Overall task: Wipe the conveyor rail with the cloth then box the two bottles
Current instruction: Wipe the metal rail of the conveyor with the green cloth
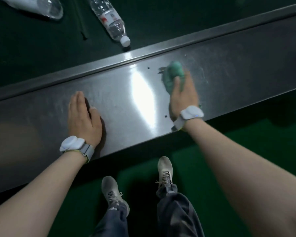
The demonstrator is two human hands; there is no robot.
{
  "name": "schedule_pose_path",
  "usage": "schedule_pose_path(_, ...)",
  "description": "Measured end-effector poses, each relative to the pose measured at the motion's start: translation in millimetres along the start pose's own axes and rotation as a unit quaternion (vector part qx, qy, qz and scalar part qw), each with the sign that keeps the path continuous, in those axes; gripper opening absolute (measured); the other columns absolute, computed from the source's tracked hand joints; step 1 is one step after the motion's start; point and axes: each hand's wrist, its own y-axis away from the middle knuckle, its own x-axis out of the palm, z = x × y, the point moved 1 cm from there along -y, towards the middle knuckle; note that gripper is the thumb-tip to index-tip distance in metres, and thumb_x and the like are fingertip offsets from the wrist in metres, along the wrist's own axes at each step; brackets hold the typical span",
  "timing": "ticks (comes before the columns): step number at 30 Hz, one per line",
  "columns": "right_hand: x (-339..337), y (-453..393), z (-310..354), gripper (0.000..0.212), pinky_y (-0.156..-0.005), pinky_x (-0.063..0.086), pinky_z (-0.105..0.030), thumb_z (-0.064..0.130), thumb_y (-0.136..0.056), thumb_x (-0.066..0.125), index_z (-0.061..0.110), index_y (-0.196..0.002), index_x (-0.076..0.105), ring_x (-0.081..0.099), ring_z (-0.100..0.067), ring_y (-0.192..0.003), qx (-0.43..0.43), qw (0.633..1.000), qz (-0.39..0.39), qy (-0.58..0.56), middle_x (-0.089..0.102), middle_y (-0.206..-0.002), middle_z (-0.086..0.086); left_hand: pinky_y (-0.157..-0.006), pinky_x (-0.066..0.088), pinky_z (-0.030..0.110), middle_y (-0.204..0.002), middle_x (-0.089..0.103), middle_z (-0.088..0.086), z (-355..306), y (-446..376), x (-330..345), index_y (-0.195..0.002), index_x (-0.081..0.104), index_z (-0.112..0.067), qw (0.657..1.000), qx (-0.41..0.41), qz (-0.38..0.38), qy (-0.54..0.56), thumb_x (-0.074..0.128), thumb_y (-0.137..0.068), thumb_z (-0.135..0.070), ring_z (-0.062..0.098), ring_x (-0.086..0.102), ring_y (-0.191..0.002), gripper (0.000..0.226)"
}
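Conveyor rail [120, 100], a broad band of brushed steel, runs slantwise across the head view from lower left to upper right, with a bright glare patch near its middle and a few dark specks on it. On the rail right of the glare lies the green cloth [173, 75], bunched and blurred. The right hand [184, 96] presses on it from the near side, fingers closed around the cloth's nearer part, while the far end of the cloth sticks out beyond the fingertips. The left hand [83, 117] lies flat and open on the rail left of the glare, palm down, fingers together and holding nothing. Each wrist wears a white band with a rounded module: left wristband [73, 145], right wristband [190, 115].

Beyond the rail's raised far edge is the dark green conveyor belt [32, 48]. Two clear plastic bottles lie on their sides there. The labelled bottle [110, 19] has a white cap that points toward the rail and rests near its far edge. The second bottle [38, 6] lies at the top left, well apart from the rail and partly cut off by the frame.

Below the rail's near edge are a green floor [237, 142], two grey laced shoes [164, 170] and dark trouser legs.
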Motion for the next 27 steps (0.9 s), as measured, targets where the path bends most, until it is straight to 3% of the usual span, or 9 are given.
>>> schedule_pose_path(2, -0.5, -13.7, 0.2, 0.054, -0.124, 0.039, -0.043, 0.044, -0.115, 0.036, 0.02, -0.163, 0.04, 0.05, -0.03, -0.148, 0.03, 0.999, -0.015, 0.011, 0.05, -0.163, -0.008, -0.133, 0.01, 0.036, -0.176, 0.027, 0.017, 27.3, -5.2, -14.7, -0.169, 0.025, -0.003, 1.0, -0.015, -0.018, -0.004, 0.026, -0.109, -0.039, 0.032, 0.021, -0.164, 0.069)
schedule_pose_path(4, 1.5, -19.4, -3.5, 0.062, -0.134, 0.021, -0.049, 0.047, -0.116, 0.029, 0.017, -0.17, 0.03, 0.027, -0.033, -0.163, 0.024, 0.995, -0.011, 0.093, 0.029, -0.176, -0.014, -0.133, 0.01, 0.036, -0.176, 0.027, 0.016, 44.7, -4.9, -18.5, -0.169, 0.025, -0.005, 0.999, -0.036, -0.03, -0.003, 0.025, -0.109, -0.041, 0.031, 0.021, -0.164, 0.07)
schedule_pose_path(7, 34.2, -4.8, 16.2, 0.065, -0.136, 0.004, -0.051, 0.05, -0.116, 0.025, 0.02, -0.173, 0.021, 0.006, -0.041, -0.166, 0.022, 0.976, 0.005, 0.219, 0.006, -0.179, -0.024, -0.133, 0.009, 0.038, -0.177, 0.025, 0.015, 79.9, -1.8, -32.8, -0.17, 0.023, -0.008, 0.995, -0.089, -0.049, 0.009, 0.025, -0.109, -0.042, 0.031, 0.019, -0.165, 0.07)
schedule_pose_path(11, 102.8, 39.0, 75.7, 0.067, -0.136, 0.006, -0.054, 0.052, -0.113, 0.025, 0.018, -0.172, 0.023, 0.008, -0.046, -0.165, -0.045, 0.967, 0.025, 0.248, 0.009, -0.177, -0.029, -0.134, 0.007, 0.039, -0.179, 0.02, 0.013, 119.6, 6.6, -48.5, -0.171, 0.02, -0.008, 0.99, -0.129, -0.049, 0.028, 0.023, -0.108, -0.043, 0.03, 0.016, -0.166, 0.072)
schedule_pose_path(17, 211.2, 136.7, 161.9, 0.069, -0.136, 0.003, -0.055, 0.054, -0.112, 0.03, 0.02, -0.172, 0.024, 0.001, -0.043, -0.167, -0.197, 0.948, 0.119, 0.22, 0.005, -0.179, -0.025, -0.133, 0.006, 0.033, -0.18, 0.019, 0.009, 155.6, 10.1, -79.0, -0.171, 0.018, -0.011, 0.991, -0.114, -0.062, 0.017, 0.022, -0.109, -0.045, 0.024, 0.015, -0.166, 0.071)
schedule_pose_path(20, 252.8, 186.3, 194.1, 0.07, -0.136, 0.001, -0.056, 0.056, -0.112, 0.026, 0.022, -0.173, 0.019, -0.006, -0.041, -0.167, -0.292, 0.906, 0.205, 0.23, -0.001, -0.18, -0.022, -0.132, 0.004, 0.031, -0.179, 0.021, 0.011, 184.0, 11.0, -95.8, -0.171, 0.019, -0.01, 0.989, -0.125, -0.076, -0.004, 0.022, -0.109, -0.044, 0.024, 0.017, -0.166, 0.07)
schedule_pose_path(24, 268.1, 217.3, 203.8, 0.069, -0.136, 0.001, -0.051, 0.055, -0.114, 0.03, 0.022, -0.173, 0.018, -0.007, -0.035, -0.168, -0.405, 0.825, 0.308, 0.245, -0.002, -0.181, -0.018, -0.134, 0.011, 0.04, -0.178, 0.024, 0.012, 215.2, 12.0, -103.2, -0.17, 0.022, -0.011, 0.986, -0.138, -0.09, -0.004, 0.024, -0.109, -0.042, 0.026, 0.02, -0.164, 0.069)
schedule_pose_path(27, 248.7, 204.1, 192.1, 0.068, -0.137, 0.004, -0.046, 0.051, -0.113, 0.041, 0.017, -0.171, 0.029, 0.005, -0.034, -0.168, -0.429, 0.822, 0.305, 0.216, 0.011, -0.18, -0.017, -0.134, 0.013, 0.039, -0.178, 0.026, 0.009, 225.1, 14.1, -104.1, -0.17, 0.023, -0.014, 0.984, -0.153, -0.094, -0.006, 0.025, -0.11, -0.043, 0.025, 0.021, -0.164, 0.067)
